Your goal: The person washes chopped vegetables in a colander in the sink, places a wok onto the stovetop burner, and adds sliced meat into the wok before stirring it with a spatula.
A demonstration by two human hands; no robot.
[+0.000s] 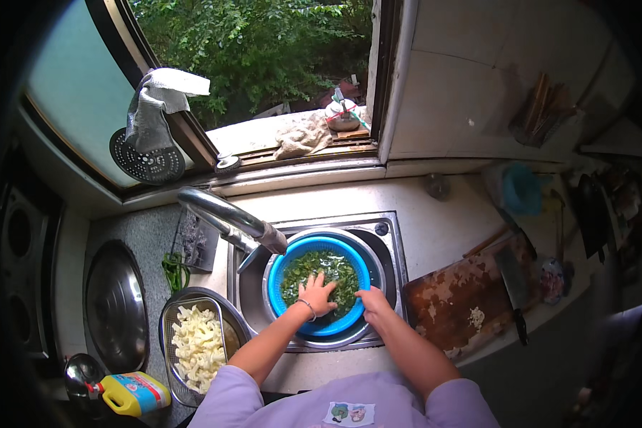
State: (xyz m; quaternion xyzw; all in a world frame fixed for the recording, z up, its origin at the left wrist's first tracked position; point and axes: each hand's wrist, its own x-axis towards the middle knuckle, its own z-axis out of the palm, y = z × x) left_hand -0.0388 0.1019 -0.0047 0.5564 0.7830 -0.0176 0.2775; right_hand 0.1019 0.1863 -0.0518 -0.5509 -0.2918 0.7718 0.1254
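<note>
A blue plastic basket [274,283] sits inside a larger metal basin [377,262] in the stainless steel sink [395,235]. Chopped leafy greens [305,265] float in water within the basket. My left hand [316,297], with a bracelet at its wrist, rests palm down on the greens, fingers spread and grasping nothing. At the basket's right side, my right hand [373,304] grips the rim; its fingertips are partly hidden. The chrome faucet [235,214] reaches over the basin's upper left edge, and no stream of water can be made out.
Left of the sink, a wire-mesh basket [222,310] of cauliflower pieces [198,342] sits in a metal bowl [241,326]. Green peppers [175,272], a round metal lid [116,310] and a yellow jug [136,393] are nearby. On the right, a cleaver [511,281] lies across a wooden cutting board [449,299].
</note>
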